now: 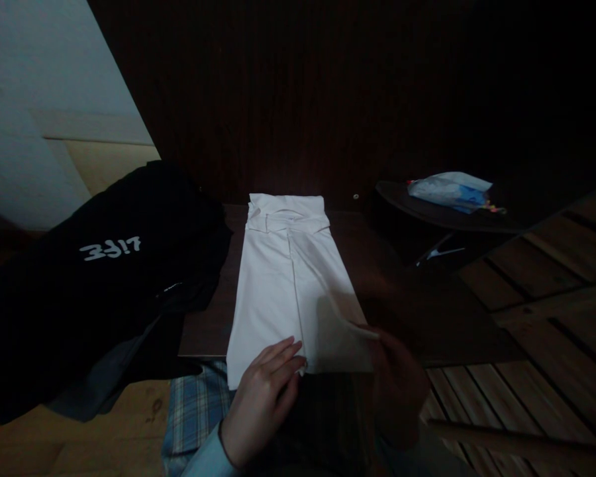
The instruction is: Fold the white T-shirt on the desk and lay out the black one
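A white folded garment (268, 278) lies lengthwise on a dark wooden board, with a folded band across its far end and a line running down its middle. My left hand (265, 387) is at the near hem beside that line, its fingers close together and gripping the cloth edge. In deep shadow on the right, my right hand (397, 371) pinches the edge of the garment's right flap, which is lifted a little off the layer below. Its fingertips are hard to make out in the dark.
A black garment (109, 291) with white lettering is heaped at the left. A dark panel (288, 99) stands behind the board (206, 331). On a dark shelf (402, 199) at the right rests a white and blue plastic packet (449, 191). Wooden slats (521, 404) lie beyond at the right.
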A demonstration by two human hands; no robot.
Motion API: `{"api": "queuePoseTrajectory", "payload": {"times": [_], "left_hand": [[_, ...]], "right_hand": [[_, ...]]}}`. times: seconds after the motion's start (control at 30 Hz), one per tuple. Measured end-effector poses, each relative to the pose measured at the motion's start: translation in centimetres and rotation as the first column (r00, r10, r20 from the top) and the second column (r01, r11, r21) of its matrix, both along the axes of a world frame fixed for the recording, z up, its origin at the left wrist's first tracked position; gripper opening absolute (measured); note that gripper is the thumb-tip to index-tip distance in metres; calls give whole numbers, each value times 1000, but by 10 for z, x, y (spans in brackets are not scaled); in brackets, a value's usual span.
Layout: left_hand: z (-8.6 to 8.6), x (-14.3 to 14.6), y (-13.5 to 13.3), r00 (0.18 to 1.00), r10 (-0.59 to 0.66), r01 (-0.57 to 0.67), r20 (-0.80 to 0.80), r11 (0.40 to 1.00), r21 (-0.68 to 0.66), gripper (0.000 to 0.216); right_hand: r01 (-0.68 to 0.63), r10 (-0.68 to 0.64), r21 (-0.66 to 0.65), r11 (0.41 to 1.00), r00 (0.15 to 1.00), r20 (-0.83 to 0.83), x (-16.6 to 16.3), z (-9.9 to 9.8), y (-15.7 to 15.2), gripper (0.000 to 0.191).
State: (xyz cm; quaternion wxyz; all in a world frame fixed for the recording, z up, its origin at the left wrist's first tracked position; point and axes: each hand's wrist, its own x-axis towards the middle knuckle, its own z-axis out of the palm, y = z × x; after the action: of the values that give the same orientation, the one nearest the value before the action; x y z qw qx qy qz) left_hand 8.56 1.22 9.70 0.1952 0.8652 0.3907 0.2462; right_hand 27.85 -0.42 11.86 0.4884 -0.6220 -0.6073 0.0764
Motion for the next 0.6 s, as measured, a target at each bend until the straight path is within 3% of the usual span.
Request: {"api": "queuePoseTrajectory", "payload": {"times": [0.1, 0.17, 0.3, 0.47, 0.6], "left_hand": [[-1, -1, -2, 999, -7, 9, -32, 999, 45, 33], [-3, -1, -5, 998, -5, 10, -58, 997, 77, 35], [-11, -2, -10, 998, 0, 5, -68, 997, 74, 37], [-17, -3, -11, 997, 71, -71, 34, 997, 2, 35], [-17, -1, -6, 998, 57, -56, -10, 996, 72, 46]], "right_hand": [[-353, 341, 5, 936, 908, 245, -8, -6, 1, 23], [-457, 427, 5, 889, 834, 349, -12, -14, 1, 22], [-489, 457, -28, 872, 789, 410, -14, -28, -2, 16], [-532, 496, -41, 846, 755, 430, -15, -29, -3, 11], [-523, 478, -46, 851, 734, 484, 1, -32, -6, 18]]}}
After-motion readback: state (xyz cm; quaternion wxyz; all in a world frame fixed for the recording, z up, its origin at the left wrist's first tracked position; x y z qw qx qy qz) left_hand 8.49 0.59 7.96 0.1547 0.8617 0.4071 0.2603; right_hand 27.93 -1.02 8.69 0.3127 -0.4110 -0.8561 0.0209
